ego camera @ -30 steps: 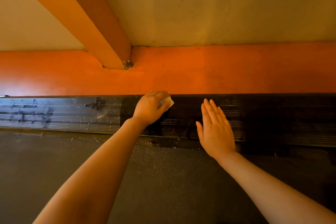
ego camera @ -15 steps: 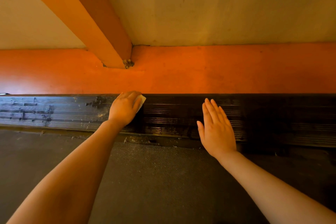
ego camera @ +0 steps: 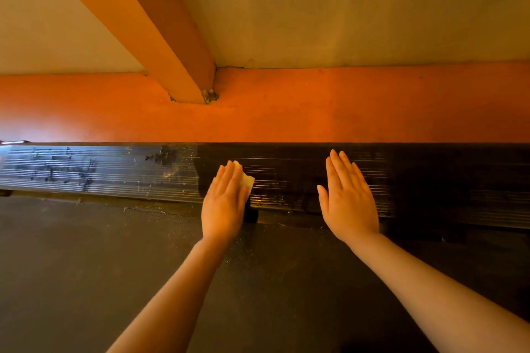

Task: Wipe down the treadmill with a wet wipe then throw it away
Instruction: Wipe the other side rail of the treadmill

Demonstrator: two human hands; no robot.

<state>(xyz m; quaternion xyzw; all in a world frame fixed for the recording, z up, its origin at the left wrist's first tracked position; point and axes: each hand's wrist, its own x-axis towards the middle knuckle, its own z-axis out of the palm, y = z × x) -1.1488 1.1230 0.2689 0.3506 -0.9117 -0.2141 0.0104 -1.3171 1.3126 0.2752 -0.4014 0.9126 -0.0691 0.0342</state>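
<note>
The wet wipe (ego camera: 247, 180) lies on the treadmill's ribbed side rail (ego camera: 114, 172), pressed flat under the left hand (ego camera: 223, 206), fingers straight. It has swept back right from half a second ago, toward the right hand (ego camera: 348, 198), spread flat on the rail. The rail's left end looks dusty, so wiping is unfinished.

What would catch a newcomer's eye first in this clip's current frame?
Two bare hands lie flat on the black ribbed side rail of the treadmill at mid-frame: the left hand presses a small white wet wipe onto it, the right hand rests with fingers straight. The rail looks dark and wet around the hands but grey and dusty toward the left. Behind it runs a bright orange floor band.
</note>
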